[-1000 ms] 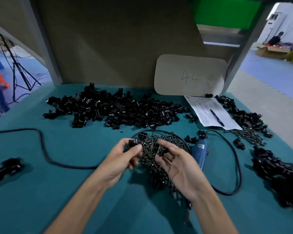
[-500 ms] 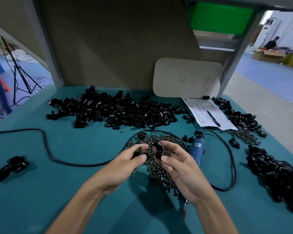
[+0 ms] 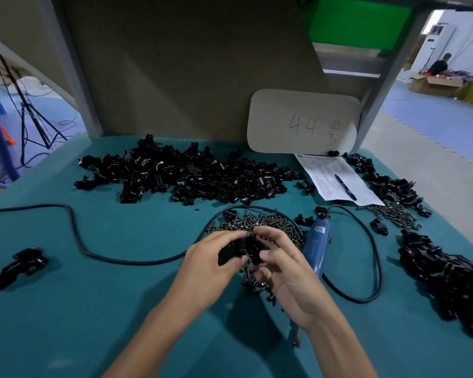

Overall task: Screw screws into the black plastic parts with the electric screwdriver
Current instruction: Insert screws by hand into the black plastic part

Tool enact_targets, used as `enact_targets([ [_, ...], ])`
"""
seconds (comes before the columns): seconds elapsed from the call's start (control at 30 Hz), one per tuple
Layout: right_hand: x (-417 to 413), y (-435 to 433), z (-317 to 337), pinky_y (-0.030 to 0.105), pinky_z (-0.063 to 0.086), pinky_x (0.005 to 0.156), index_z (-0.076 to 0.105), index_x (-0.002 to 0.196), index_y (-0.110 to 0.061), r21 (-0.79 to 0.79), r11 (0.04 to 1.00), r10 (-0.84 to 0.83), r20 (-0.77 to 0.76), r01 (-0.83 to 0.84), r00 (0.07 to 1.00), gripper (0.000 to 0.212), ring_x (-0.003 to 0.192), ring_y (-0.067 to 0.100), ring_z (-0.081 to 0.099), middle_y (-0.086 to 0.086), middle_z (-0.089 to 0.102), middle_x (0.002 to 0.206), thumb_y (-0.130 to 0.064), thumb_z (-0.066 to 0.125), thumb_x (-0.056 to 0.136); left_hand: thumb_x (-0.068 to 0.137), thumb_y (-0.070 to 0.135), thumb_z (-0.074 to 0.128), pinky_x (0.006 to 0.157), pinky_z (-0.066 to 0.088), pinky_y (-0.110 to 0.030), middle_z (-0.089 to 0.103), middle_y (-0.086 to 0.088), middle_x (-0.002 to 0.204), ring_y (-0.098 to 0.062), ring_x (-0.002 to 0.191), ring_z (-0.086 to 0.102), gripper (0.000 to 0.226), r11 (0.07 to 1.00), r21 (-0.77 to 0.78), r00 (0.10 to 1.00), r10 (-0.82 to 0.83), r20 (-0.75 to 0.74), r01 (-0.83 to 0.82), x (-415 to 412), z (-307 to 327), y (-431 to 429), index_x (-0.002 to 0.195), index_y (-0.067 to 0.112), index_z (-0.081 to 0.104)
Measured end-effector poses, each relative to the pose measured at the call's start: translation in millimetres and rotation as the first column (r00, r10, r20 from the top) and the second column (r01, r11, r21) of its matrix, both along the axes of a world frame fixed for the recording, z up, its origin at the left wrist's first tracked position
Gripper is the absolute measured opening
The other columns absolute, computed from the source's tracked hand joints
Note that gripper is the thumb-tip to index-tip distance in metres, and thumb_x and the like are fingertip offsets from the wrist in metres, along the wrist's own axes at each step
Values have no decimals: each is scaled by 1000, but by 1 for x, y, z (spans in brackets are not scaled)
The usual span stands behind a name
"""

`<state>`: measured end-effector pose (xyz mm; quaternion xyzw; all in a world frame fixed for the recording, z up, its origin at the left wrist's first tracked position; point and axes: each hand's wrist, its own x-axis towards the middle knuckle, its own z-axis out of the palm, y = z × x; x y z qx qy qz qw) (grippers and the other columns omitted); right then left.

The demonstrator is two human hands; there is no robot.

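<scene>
Holding black plastic in both hands, above the screws (image 3: 265,222).
My left hand (image 3: 210,266) curls round one part (image 3: 230,255); my right hand (image 3: 284,274) pinches a second part (image 3: 255,253) right against it, though blur hides how they meet. Screws lie under and just beyond both hands. The screwdriver (image 3: 316,246) lies on the table (image 3: 93,309) just right of my right hand, untouched. Farther past my fingertips stretches a heap of parts (image 3: 197,175).

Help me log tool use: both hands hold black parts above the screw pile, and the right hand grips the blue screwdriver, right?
Not quite. The head view shows the blue screwdriver lying on the table beside the right hand, ungripped. The left hand and right hand do hold black parts above the screw pile.
</scene>
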<state>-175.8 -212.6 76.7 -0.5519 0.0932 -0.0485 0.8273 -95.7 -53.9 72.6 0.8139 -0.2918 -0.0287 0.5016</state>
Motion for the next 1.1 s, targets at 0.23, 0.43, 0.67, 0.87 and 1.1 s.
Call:
enact_targets([
  [0.23,1,-6,3,28,58,86,74,122,-9,97,995,-40,6,39,999,34,91,23,71,24,68,106,-17,67,90,87,26,79,100,50,-31,64,25,117,0,113,60,43,995,-75,995,-65,-72,60,3,5,2,128,35,68],
  [0.43,5,1,9,29,59,78,65,121,-7,17,999,-46,7,45,999,43,83,17,71,12,76,100,-30,73,86,89,36,75,95,46,-19,61,26,115,4,112,57,39,998,0,997,-56,56,56,4,7,4,125,45,65],
  [0.67,2,6,10,29,59,83,76,112,-12,98,994,-43,31,39,999,30,91,20,72,13,76,105,-26,75,85,91,68,45,87,47,-26,55,26,113,4,107,53,34,988,129,989,-102,107,88,0,7,6,125,63,41],
  [0.87,-1,8,16,32,60,79,75,108,-16,134,990,-48,29,43,998,26,86,22,74,19,74,108,-24,79,83,95,72,35,94,44,-23,49,33,125,7,121,49,43,983,54,982,-177,61,174,-5,10,3,137,64,33],
  [1.1,-4,10,22,31,61,75,76,99,-16,141,988,-60,16,57,998,22,77,19,72,19,67,95,-23,81,79,95,72,35,95,48,-29,51,30,121,4,117,52,46,979,58,978,-198,65,194,-6,16,5,141,67,30],
])
